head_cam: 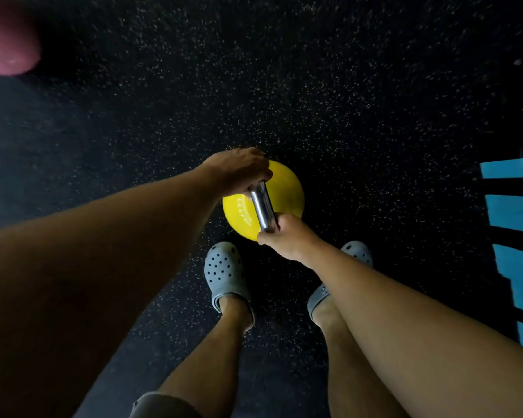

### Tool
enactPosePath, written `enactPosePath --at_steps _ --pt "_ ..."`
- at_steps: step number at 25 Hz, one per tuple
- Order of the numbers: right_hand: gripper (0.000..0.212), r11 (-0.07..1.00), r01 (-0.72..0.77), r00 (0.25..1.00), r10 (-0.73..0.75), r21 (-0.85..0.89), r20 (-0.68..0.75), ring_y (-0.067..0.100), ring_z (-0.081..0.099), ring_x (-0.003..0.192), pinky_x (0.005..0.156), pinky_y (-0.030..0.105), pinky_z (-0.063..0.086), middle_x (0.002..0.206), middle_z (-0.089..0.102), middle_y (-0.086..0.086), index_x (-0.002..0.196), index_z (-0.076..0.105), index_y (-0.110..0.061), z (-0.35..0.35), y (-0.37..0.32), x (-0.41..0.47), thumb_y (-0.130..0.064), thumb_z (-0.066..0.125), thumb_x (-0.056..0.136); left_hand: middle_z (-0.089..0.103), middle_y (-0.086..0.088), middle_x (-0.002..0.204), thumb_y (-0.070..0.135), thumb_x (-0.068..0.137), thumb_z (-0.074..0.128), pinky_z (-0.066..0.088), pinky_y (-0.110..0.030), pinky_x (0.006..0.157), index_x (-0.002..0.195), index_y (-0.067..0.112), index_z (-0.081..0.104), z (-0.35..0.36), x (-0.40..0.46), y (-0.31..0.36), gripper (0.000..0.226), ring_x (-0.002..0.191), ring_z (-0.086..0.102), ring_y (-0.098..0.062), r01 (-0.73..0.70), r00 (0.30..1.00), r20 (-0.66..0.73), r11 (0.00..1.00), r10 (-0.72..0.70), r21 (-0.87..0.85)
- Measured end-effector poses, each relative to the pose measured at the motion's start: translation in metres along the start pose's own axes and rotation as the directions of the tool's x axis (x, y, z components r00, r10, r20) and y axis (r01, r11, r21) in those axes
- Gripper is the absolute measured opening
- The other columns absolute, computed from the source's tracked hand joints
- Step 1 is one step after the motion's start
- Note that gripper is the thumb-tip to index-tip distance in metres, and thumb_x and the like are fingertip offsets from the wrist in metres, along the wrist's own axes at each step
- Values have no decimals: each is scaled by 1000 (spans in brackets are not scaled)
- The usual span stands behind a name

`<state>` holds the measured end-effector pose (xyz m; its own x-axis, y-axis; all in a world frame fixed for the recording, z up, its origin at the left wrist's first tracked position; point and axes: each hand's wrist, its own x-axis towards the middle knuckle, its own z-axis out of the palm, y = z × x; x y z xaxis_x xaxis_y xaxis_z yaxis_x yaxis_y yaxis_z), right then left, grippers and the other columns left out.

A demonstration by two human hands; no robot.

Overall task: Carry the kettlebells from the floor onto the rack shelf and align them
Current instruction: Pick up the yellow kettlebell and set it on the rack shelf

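A yellow kettlebell with a shiny steel handle is below me, just ahead of my feet, over the dark speckled floor. My left hand is shut on the far end of the handle. My right hand is shut on the near end. I cannot tell whether the kettlebell rests on the floor or hangs just above it. The rack shelf is not in view.
A pink rounded object, blurred, sits at the top left corner. Blue and black striped flooring runs along the right edge. My feet in grey clogs stand just behind the kettlebell. Dark rubber floor stretches ahead.
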<state>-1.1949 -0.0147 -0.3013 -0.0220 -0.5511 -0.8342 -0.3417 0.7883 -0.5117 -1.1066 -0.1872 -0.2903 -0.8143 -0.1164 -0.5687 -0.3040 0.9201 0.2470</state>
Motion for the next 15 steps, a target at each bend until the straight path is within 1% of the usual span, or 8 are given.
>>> enactPosePath --at_steps 2,4,6,8,9,12,13,15 --pt "22 999 -24 999 25 21 -36 13 42 46 44 25 29 55 49 -4 64 53 -21 -6 -4 -4 -27 68 80 61 -6 115 16 85 66 51 -38 84 111 13 61 -6 4 2 26 116 51 -25 -2 999 37 1000 3 -27" --pt "25 998 -54 990 50 -25 -135 18 47 53 43 26 31 58 51 -2 63 53 -20 -25 -7 -9 -31 67 80 63 -7 109 17 84 67 49 -35 73 107 13 64 -14 8 6 24 103 58 -24 51 997 68 994 -45 -92" --pt "22 990 -48 985 24 -136 -172 25 55 65 47 28 34 64 55 1 68 56 -19 -55 -12 -13 -34 70 77 65 -6 100 17 82 68 44 -28 62 102 17 65 -20 4 10 20 84 59 -19 131 989 104 961 -109 -242" --pt "22 964 -1 988 -40 -266 -149 29 59 73 54 28 36 73 60 7 72 59 -16 -84 -22 -20 -34 71 72 65 -1 91 17 81 69 45 -25 61 101 20 64 -24 -5 16 21 75 58 -14 194 979 135 893 -151 -406" --pt "24 947 19 987 -70 -320 -148 30 58 71 55 27 36 71 59 6 69 57 -15 -96 -26 -26 -34 71 70 65 2 86 18 80 70 48 -27 62 99 22 65 -29 -9 22 20 73 59 -13 210 977 133 866 -167 -453" --pt "33 910 42 970 -136 -413 -200 28 52 62 52 27 33 57 44 -1 54 40 -16 -135 -36 -51 -30 68 67 63 8 68 21 75 66 49 -26 55 79 28 63 -61 -3 44 9 63 61 -13 200 979 63 826 -196 -526" --pt "33 906 24 962 -136 -422 -238 28 51 60 50 28 34 56 44 -2 53 41 -15 -153 -39 -61 -30 68 66 62 8 64 22 73 65 46 -26 52 75 29 62 -80 5 49 7 61 61 -13 171 982 26 832 -185 -528" --pt "28 911 -22 932 -131 -412 -339 30 56 60 49 32 44 58 51 2 58 51 -10 -191 -47 -80 -33 67 62 64 6 64 25 71 63 48 -28 52 75 27 64 -127 26 52 4 60 61 -14 95 989 -49 864 -136 -494"
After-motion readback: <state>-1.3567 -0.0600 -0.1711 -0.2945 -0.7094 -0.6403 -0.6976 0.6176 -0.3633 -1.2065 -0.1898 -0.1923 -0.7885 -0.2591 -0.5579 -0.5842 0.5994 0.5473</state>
